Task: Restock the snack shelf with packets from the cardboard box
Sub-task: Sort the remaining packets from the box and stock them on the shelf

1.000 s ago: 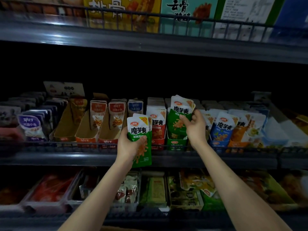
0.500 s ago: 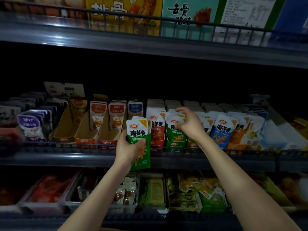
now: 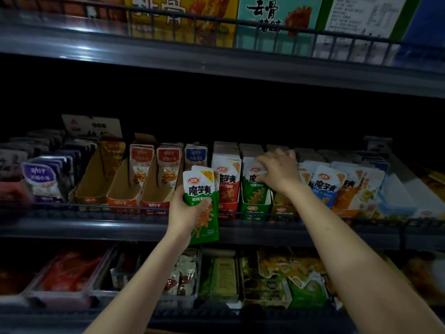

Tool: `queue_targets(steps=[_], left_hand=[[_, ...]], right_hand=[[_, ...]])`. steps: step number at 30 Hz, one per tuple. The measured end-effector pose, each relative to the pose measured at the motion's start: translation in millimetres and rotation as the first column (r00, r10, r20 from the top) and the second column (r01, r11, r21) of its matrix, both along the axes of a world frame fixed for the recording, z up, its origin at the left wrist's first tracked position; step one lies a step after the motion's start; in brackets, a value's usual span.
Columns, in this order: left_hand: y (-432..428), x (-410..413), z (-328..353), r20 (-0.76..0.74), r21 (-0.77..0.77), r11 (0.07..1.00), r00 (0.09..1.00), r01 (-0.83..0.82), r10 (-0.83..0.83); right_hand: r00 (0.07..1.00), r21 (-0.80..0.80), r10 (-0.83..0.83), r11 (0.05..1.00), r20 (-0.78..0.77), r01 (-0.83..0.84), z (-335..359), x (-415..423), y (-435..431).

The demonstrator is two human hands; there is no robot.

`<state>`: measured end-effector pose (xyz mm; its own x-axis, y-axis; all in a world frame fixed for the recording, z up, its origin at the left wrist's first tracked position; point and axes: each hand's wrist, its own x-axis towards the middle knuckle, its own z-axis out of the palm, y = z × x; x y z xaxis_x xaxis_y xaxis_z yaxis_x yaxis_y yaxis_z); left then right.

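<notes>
My left hand point(image 3: 185, 212) grips a small stack of green-and-white snack packets point(image 3: 201, 186), upright in front of the middle shelf's rail point(image 3: 96, 209). My right hand point(image 3: 279, 171) reaches over the green display carton point(image 3: 255, 209) on that shelf. Its fingers and thumb pinch the white top of the front green packet point(image 3: 254, 191) standing in the carton. A red packet row point(image 3: 226, 186) stands between the two hands. The cardboard box is out of view.
Blue and orange packets point(image 3: 325, 186) fill the shelf right of my right hand. Half-empty brown cartons point(image 3: 120, 186) and purple packets point(image 3: 41, 174) stand to the left. Large boxes point(image 3: 277, 18) line the top shelf. Trays of snacks point(image 3: 221, 276) sit on the lower shelf.
My right hand lowered a bunch of green packets into the green carton and now sits on their tops. My left hand has stayed in place with its stack.
</notes>
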<state>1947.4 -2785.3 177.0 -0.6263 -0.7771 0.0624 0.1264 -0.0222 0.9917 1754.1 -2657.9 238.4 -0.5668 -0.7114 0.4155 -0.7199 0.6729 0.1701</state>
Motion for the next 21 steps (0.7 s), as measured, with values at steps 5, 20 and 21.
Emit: queue_targets(steps=[5,20,21], left_hand=[[1,-2,0,0.002,0.016,1.000,1.000,0.004,-0.004],[37,3,10,0.027,-0.146,0.963,0.974,0.228,-0.226],[41,3,12,0.050,-0.199,0.946,0.967,0.254,-0.249]], right_hand=[[0.998,-0.103,-0.045,0.994,-0.051,0.039,-6,-2,1],[0.432,-0.657,0.540,0.731,0.722,0.185,-12,88,25],[0.327,-0.664,0.588,0.718,0.740,0.210,-12,90,28]])
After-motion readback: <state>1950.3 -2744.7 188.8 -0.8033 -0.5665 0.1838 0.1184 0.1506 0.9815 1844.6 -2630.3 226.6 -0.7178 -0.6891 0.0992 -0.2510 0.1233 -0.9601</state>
